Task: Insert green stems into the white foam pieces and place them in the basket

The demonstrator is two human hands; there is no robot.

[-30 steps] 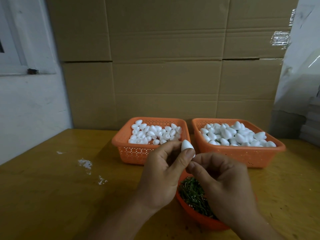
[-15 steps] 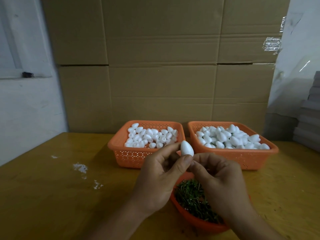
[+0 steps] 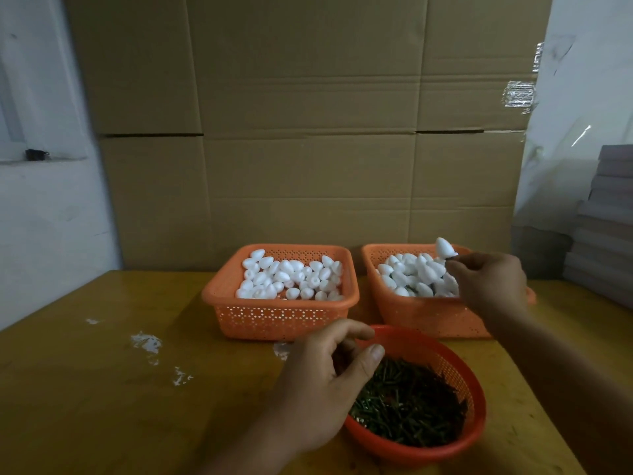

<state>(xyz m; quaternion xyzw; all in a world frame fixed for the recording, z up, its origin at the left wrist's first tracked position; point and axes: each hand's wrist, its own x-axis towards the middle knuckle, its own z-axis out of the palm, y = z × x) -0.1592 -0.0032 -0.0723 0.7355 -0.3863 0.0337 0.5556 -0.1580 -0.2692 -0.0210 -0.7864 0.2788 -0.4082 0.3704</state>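
— So, starting from the left, what have I got on the wooden table [image 3: 85, 399]?

— White crumbs [image 3: 145, 341] scattered on the left part, then the left orange basket [image 3: 284, 317] filled with plain white foam pieces [image 3: 291, 279].

— And my left hand [image 3: 322, 382]?

— It hovers at the near-left rim of the round red bowl [image 3: 455, 443], fingers loosely curled, thumb out, holding nothing that I can see. Green stems [image 3: 411, 402] fill that bowl.

— Further right?

— The right orange basket [image 3: 424, 320] stands just beside the left one, heaped with foam pieces [image 3: 411, 272]; a few dark stems show among them. My right hand [image 3: 489, 286] is over its right side, pinching a thin stem with a white foam piece [image 3: 444, 247] on top, raised above the heap.

— Behind everything?

— Cardboard boxes [image 3: 308, 132] stacked against the wall.
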